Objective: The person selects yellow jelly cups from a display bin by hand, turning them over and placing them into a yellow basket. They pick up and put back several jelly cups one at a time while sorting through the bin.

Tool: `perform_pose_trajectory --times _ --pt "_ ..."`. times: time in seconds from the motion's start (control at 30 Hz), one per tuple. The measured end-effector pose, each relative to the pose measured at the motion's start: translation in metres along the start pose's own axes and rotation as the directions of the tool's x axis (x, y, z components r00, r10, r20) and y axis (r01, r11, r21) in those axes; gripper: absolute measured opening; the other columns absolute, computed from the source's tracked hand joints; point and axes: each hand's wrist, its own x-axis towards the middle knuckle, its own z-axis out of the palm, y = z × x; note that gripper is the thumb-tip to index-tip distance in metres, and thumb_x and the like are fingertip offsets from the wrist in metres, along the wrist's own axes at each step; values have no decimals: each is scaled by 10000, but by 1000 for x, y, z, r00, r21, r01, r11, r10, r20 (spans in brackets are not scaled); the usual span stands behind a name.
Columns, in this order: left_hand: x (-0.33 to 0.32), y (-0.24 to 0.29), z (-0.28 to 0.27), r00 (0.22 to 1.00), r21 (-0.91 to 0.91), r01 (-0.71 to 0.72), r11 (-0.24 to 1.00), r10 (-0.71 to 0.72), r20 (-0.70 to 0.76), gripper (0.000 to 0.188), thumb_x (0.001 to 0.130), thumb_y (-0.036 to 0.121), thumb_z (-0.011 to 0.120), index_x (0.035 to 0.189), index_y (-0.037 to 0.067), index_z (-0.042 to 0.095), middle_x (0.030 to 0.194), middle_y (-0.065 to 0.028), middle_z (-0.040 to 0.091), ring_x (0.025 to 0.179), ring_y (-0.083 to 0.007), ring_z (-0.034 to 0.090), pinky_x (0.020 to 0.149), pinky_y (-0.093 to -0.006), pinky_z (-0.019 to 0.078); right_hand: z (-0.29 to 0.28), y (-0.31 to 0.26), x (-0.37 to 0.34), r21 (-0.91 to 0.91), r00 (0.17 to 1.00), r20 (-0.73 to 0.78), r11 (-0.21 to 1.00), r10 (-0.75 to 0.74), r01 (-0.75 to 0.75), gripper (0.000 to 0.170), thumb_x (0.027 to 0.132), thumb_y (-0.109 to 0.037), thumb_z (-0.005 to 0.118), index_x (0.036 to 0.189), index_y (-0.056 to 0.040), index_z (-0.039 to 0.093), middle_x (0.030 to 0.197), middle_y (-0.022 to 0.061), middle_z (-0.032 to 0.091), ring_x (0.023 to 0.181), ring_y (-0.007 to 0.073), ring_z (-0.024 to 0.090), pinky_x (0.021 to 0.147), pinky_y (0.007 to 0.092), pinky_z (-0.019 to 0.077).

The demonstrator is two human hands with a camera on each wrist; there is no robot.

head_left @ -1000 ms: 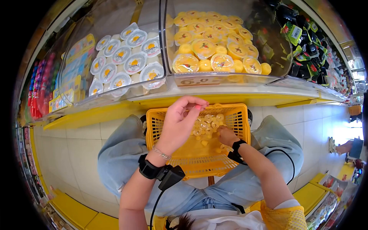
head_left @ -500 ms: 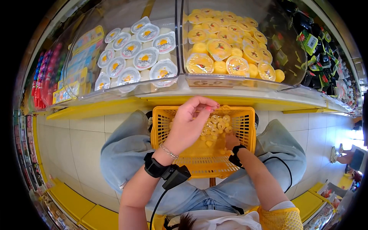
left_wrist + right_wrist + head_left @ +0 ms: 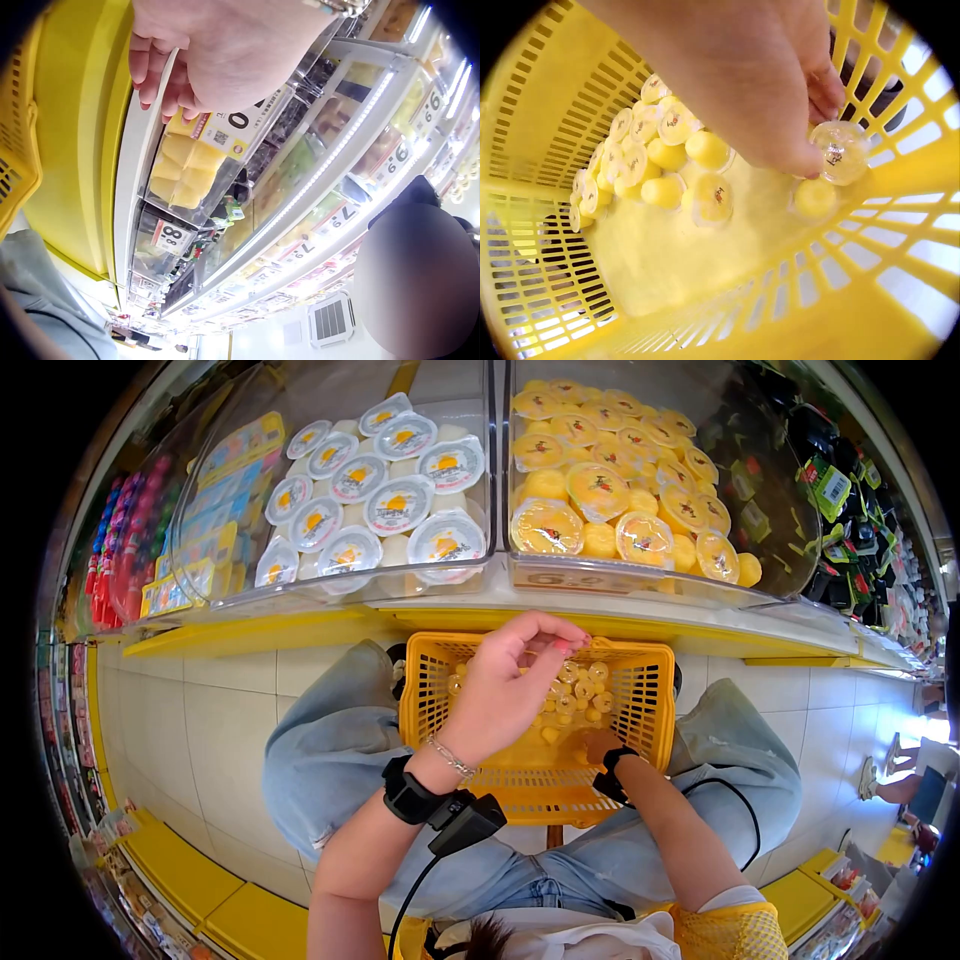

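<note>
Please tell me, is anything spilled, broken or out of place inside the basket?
Nothing looks spilled or broken. It is only untidy: in the right wrist view, small yellow cups lie tipped different ways in a loose pile, and one clear-lidded cup by the right hand sits apart from them in the basket.

Basket (image 3: 530, 800): 1
Left hand (image 3: 515, 695): 1
Right hand (image 3: 597, 745): 1
Bracelet (image 3: 452, 758): 1
Small cups (image 3: 665, 154) in basket: over ten, overlapping
White-lidded cups (image 3: 399, 504), upper left of frame: 12 lids showing
Yellow cups (image 3: 597, 490), upper right: over fifteen

Pale tiled floor (image 3: 230, 730), possibly daylit
</note>
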Motion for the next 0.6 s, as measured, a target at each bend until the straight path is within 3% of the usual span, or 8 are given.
perform_pose_trajectory --times 0.13,0.23,0.33,0.43,0.6 --pt "0 -1 0 1000 -5 -4 1000 4 -1 136 958 -3 493 1061 -19 580 1051 -78 645 1018 -143 615 945 -283 481 -2 0 7 -15 994 107 1000 12 -10 272 901 -100 489 1121 9 604 864 191 623 622 253 514 544 415 434" --pt "0 -2 1 1000 -24 -14 1000 14 0 133 959 1 494 1058 -17 582 1050 -78 645 1018 -142 615 945 -282 481 3 4 18 -195 991 119 977 -61 83 250 908 -108 449 1047 1 625 798 189 605 574 251 452 521 427 389" --pt "0 1 3 1000 -36 -5 999 5 2 133 961 1 492 1055 -16 583 1051 -77 645 1018 -142 614 943 -282 481 0 3 11 -151 992 17 981 -121 123 236 895 -135 466 967 -16 657 825 191 632 637 291 532 563 441 439" --pt "-1 2 5 1000 -39 -14 999 15 16 136 961 -2 486 1055 -16 583 1050 -76 646 1017 -140 613 940 -280 480 -26 -16 -15 -62 962 -30 961 -272 270 224 853 -133 502 932 -43 691 936 187 660 769 336 610 650 455 496" --pt "-4 2 5 1000 -30 -18 999 19 16 132 959 3 493 1052 -18 585 1045 -73 648 1011 -135 613 933 -275 480 -12 -31 0 50 945 -142 951 -296 305 219 813 -172 547 938 -124 721 1027 164 667 917 365 623 766 473 514"
